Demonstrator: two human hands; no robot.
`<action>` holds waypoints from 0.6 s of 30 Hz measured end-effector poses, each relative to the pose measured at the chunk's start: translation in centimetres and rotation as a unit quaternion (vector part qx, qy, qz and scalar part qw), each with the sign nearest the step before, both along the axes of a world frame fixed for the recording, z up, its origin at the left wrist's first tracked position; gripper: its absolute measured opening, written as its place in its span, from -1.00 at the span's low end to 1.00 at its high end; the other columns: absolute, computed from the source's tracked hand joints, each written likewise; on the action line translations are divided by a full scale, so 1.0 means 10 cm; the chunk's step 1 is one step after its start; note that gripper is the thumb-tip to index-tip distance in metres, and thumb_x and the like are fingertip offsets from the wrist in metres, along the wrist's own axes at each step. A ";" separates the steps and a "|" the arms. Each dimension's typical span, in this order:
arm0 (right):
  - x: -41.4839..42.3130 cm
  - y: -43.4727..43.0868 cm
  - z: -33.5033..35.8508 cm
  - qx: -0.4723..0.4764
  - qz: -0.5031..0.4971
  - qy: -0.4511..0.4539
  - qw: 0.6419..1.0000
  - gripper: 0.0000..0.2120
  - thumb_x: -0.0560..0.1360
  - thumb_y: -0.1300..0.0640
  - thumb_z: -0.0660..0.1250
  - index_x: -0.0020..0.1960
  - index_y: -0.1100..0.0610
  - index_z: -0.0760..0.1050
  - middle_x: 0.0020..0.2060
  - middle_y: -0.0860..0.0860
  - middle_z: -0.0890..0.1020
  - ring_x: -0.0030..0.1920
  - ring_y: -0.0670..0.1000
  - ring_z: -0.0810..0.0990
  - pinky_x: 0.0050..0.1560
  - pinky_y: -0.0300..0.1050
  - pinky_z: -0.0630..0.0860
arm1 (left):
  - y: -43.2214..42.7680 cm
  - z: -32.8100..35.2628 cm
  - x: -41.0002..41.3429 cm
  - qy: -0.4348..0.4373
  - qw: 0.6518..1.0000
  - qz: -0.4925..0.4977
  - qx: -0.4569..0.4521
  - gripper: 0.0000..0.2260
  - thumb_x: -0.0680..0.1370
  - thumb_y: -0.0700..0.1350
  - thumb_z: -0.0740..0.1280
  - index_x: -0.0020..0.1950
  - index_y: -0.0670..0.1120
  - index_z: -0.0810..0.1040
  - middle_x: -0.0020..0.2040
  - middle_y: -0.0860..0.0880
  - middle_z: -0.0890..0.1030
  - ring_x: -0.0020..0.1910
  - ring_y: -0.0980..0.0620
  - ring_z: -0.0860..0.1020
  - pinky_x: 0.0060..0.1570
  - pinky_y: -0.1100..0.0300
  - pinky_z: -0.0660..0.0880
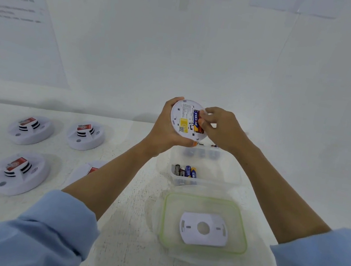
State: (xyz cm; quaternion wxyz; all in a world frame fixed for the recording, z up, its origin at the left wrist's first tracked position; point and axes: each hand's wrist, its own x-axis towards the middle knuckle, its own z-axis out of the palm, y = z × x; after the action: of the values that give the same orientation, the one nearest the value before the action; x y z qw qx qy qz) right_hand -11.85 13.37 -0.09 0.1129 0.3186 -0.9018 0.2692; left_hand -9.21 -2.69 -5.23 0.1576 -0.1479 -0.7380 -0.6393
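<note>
My left hand [166, 129] grips the round smoke detector [186, 119] from behind, tilted toward me, while my right hand [219, 127] pinches the battery [196, 118] in its compartment.

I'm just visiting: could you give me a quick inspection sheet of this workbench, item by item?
Surface: white table, speckled.
Job's things: smoke detector, back toward camera, battery in its compartment; clear tub holds spare batteries.
Clutter: mounting plate on green-rimmed lid; four other detectors at left, one partly hidden.
Hands: left hand grips the smoke detector; right hand pinches the battery.
Cables: nothing seen.
Surroundings: white walls, printed sheet at left.
</note>
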 end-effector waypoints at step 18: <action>0.49 0.24 -0.12 -0.210 0.036 -0.253 0.944 -0.49 0.44 0.36 0.35 0.33 0.12 0.31 0.12 -0.02 0.50 0.02 -0.02 0.56 -0.02 -0.29 0.52 | -0.04 -0.09 0.51 -0.012 0.999 -0.021 -0.033 -0.11 0.11 -0.34 0.53 0.35 -0.16 0.18 0.20 0.06 0.39 0.12 0.35 0.45 -0.02 0.35 0.51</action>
State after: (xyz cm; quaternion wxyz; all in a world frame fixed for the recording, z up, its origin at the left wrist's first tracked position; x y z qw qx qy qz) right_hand -6.95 15.75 -1.32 -0.0640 0.2414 -0.8120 0.5275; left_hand -4.10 -3.10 -6.15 0.1307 -0.1608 -0.7570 -0.6197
